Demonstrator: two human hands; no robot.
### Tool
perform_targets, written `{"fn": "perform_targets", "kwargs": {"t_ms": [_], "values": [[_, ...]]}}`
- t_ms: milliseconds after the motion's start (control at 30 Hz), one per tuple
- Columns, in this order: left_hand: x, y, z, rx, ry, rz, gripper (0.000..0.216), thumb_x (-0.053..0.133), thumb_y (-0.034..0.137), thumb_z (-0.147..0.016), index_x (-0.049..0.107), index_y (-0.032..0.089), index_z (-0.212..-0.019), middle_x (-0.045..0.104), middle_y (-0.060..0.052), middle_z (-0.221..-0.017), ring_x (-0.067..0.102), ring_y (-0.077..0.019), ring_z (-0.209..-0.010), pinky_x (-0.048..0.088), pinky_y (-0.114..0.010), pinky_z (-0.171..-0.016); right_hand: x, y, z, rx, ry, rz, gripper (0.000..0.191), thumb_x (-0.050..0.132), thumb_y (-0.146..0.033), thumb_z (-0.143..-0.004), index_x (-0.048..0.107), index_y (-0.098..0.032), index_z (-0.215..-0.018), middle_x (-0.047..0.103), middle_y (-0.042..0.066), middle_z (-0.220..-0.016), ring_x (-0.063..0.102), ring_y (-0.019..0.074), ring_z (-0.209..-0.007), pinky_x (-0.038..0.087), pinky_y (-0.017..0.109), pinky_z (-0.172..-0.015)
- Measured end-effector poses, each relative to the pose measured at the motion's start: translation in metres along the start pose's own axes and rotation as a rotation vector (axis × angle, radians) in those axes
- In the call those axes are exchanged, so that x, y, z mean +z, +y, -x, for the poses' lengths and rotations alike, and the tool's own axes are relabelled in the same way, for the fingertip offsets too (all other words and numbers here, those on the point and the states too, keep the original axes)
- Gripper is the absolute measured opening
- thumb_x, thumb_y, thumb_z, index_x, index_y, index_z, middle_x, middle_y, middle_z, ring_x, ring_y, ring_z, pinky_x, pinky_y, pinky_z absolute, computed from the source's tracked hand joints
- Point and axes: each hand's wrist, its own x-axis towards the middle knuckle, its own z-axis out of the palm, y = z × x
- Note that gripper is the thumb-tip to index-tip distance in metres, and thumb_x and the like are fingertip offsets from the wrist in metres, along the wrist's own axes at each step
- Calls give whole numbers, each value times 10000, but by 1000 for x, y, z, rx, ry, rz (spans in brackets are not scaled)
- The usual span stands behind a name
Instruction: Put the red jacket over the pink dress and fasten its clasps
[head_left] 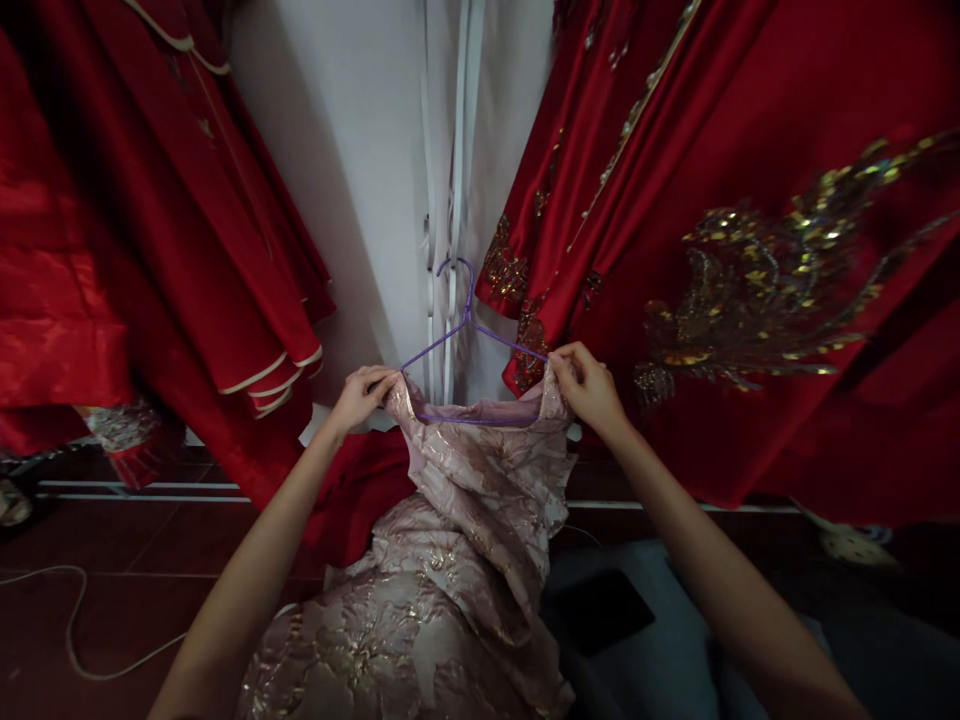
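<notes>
A pale pink dress [465,520] with a shiny raised floral pattern hangs on a purple hanger [469,315] in the middle of the head view. My left hand [365,395] pinches the dress's left shoulder near that end of the hanger. On the other side, my right hand [586,382] grips the right shoulder, fingers closed over the fabric at the hanger's arm. The hanger's hook points up in front of white vertical strips; whether it is caught on them I cannot tell. Lower down, the dress lies in folds between my forearms.
Red garments with pale trim [217,220] hang at the left. Red garments with gold sequin embroidery [757,280] hang at the right. Behind is a white wall [337,120]. A pale cable [75,640] lies on the dark floor; a dark flat rectangle [604,610] rests on grey-blue cloth.
</notes>
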Motion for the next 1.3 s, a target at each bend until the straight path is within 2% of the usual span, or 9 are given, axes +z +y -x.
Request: {"fn": "perform_targets", "kwargs": {"t_ms": [67, 167, 367, 467, 667, 833, 1033, 1167, 1300], "values": [[-3, -3, -2, -99, -139, 217, 496, 449, 569, -798, 676, 152, -943, 685, -69, -916, 594, -223, -885, 432, -337, -827, 1, 2, -1, 10, -4, -40, 232, 470, -431, -846, 535, -211, -812, 598, -1, -689, 538, 137, -597, 387, 244, -599], [-6, -26, 12, -296, -115, 330, 591, 360, 621, -799, 644, 128, -957, 679, -83, -808, 614, -221, -809, 468, -329, -742, 4, 5, -1, 15, 1, -103, 242, 492, -449, -830, 522, -212, -786, 580, -5, -680, 539, 140, -617, 394, 244, -600], [-10, -96, 68, -473, -178, -48, 434, 634, 551, -603, 597, 186, -835, 635, -44, -688, 605, -225, -718, 470, -310, -656, 8, 8, -2, 12, 0, -138, 261, 507, -472, -818, 521, -215, -772, 573, -8, -667, 527, 137, -608, 398, 243, -596], [-21, -118, 86, -358, -296, -229, 390, 577, 558, -647, 579, 188, -773, 607, -38, -719, 582, -210, -740, 465, -317, -703, 8, 9, -2, 23, -8, -136, 276, 502, -488, -817, 520, -216, -771, 564, -12, -641, 512, 135, -585, 394, 241, -579], [-29, -121, 98, -277, -215, -284, 287, 395, 477, -796, 489, 206, -796, 572, -24, -743, 548, -176, -720, 452, -318, -735, 10, 10, -2, 42, -23, -143, 283, 496, -492, -815, 518, -211, -791, 578, -6, -684, 533, 142, -619, 403, 249, -609], [-36, -82, 51, -194, -5, -278, 231, 407, 434, -810, 448, 208, -787, 529, -1, -724, 517, -155, -690, 437, -286, -705, 9, 6, 0, 45, -12, -133, 304, 491, -509, -811, 523, -206, -794, 585, 0, -690, 542, 150, -631, 413, 254, -619], [-25, 36, -32, -21, 247, -363, 199, 443, 375, -833, 497, 188, -872, 553, -32, -742, 539, -184, -695, 401, -294, -691, -3, -27, 12, 8, 22, 9, 244, 494, -454, -833, 534, -217, -788, 623, 8, -726, 564, 151, -627, 396, 258, -653], [19, 106, -27, 72, 302, -316, 203, 370, 336, -892, 474, 176, -963, 581, -64, -822, 573, -196, -746, 399, -293, -702, -8, -58, 34, 7, 13, 81, 225, 483, -434, -846, 516, -231, -754, 632, 6, -711, 565, 164, -621, 385, 267, -657], [40, 119, -5, 97, 206, -355, 220, 383, 317, -895, 434, 150, -1028, 598, -96, -839, 597, -207, -716, 405, -290, -666, -17, -71, 36, -6, -76, 40, 250, 488, -439, -837, 503, -223, -712, 607, -3, -668, 532, 142, -579, 370, 246, -579]]}}
